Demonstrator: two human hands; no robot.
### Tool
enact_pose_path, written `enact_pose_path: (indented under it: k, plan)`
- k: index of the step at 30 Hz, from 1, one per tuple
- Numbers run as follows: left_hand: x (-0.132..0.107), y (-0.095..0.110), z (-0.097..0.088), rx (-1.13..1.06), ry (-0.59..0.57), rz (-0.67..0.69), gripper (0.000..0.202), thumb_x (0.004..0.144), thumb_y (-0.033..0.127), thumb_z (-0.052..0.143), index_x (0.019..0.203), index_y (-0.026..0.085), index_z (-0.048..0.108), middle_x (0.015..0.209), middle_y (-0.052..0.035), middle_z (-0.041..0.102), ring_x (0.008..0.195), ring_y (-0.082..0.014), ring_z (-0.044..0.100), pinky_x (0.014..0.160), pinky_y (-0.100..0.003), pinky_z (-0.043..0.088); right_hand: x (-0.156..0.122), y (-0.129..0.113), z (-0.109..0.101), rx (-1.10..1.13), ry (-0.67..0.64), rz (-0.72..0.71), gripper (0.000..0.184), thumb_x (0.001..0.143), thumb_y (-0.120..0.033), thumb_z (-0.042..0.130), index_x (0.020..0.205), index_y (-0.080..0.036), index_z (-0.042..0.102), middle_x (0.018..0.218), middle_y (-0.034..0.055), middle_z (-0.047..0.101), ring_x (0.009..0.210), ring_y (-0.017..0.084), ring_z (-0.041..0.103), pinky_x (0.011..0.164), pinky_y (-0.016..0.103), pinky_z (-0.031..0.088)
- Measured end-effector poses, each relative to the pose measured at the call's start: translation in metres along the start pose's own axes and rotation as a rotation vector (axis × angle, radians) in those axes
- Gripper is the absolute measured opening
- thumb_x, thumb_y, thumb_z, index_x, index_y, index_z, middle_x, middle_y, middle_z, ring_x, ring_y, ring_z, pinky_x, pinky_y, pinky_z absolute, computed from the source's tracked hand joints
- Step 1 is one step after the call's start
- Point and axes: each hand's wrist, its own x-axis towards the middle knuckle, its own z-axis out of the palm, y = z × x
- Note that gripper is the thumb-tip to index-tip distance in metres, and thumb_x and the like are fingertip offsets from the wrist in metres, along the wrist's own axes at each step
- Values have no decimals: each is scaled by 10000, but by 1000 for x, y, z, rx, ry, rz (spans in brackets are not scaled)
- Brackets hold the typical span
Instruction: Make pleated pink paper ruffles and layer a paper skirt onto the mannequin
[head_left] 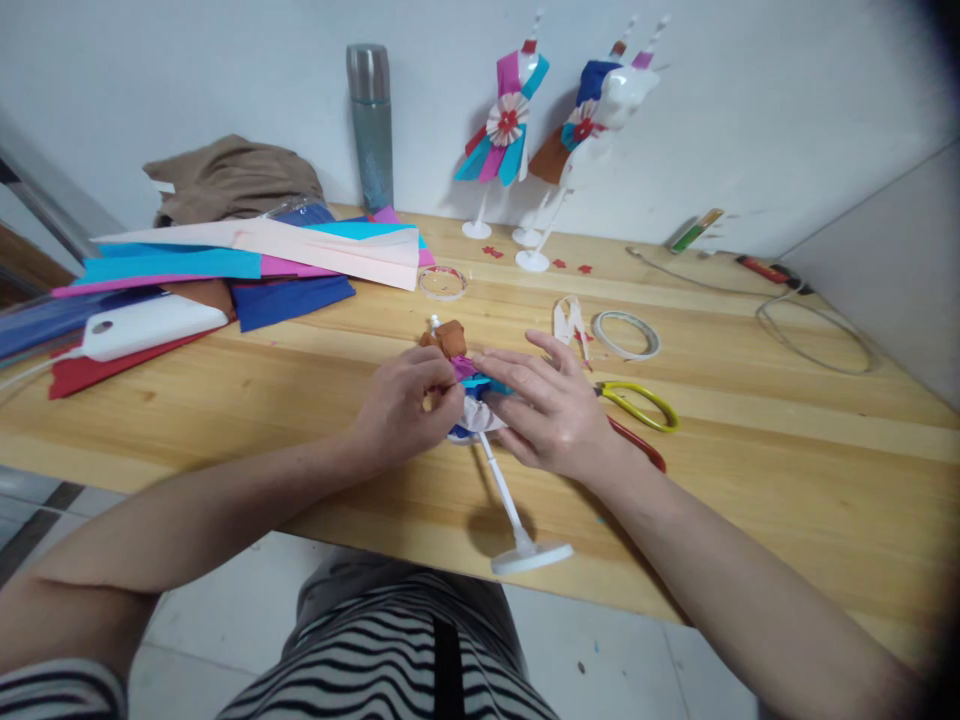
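Note:
A small white mannequin (459,352) on a thin white stand (517,535) lies tilted over the wooden table's (750,470) front edge, dressed in brown, purple, blue and white paper pieces. My left hand (405,405) is closed in a pinch on the paper at the figure's waist. My right hand (551,400) rests on the figure's other side, fingers stretched out and pressing the blue and white paper. The figure's lower body is hidden under both hands.
Scissors (637,405) with yellow and red handles lie right of my right hand, near a tape roll (626,335). Coloured paper sheets (247,265) are stacked at the left. Two dressed mannequins (555,130), a flask (371,125) and a small clear dish (442,283) stand behind. A cable (814,320) lies far right.

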Motion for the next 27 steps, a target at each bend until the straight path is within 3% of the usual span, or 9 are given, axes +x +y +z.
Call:
enact_pose_path:
  k: [4,7,15,23,27]
  plan:
    - [-2,-2,-3,332,100,281,183,829,148,557,652,185,528,730,-43,642,706,-152,545,645,-268,467,0,0,1,-5,-10,16,170,903,-206,538,771,-180,642,1217,140,708,1135,260,649,1066,531,384]
    - [-3,-1,-5,451,120,370,180,841,151,567,667,187,537,730,-46,644,712,-160,538,636,-271,466,1,-1,3,-3,-14,24,167,901,-211,531,794,-178,655,1217,148,707,1145,267,644,1070,538,379]
    - [-2,-4,-3,268,145,265,142,874,158,553,735,185,555,788,-39,649,766,-155,600,696,-277,509,3,-2,5,3,-21,37,171,904,-212,527,797,-187,658,1222,137,709,1155,257,639,1067,537,374]
    - [-1,-5,-7,415,156,209,182,912,177,515,739,177,573,800,-55,656,774,-168,601,705,-280,495,7,-3,1,8,-19,26,173,902,-185,529,781,-173,652,1197,145,718,1126,253,653,1066,528,374]
    - [-2,-1,-8,427,135,248,178,904,167,517,736,175,573,794,-57,662,771,-169,597,699,-279,496,7,-2,2,-6,-14,23,167,897,-186,534,772,-180,646,1196,144,719,1108,253,661,1054,530,386]
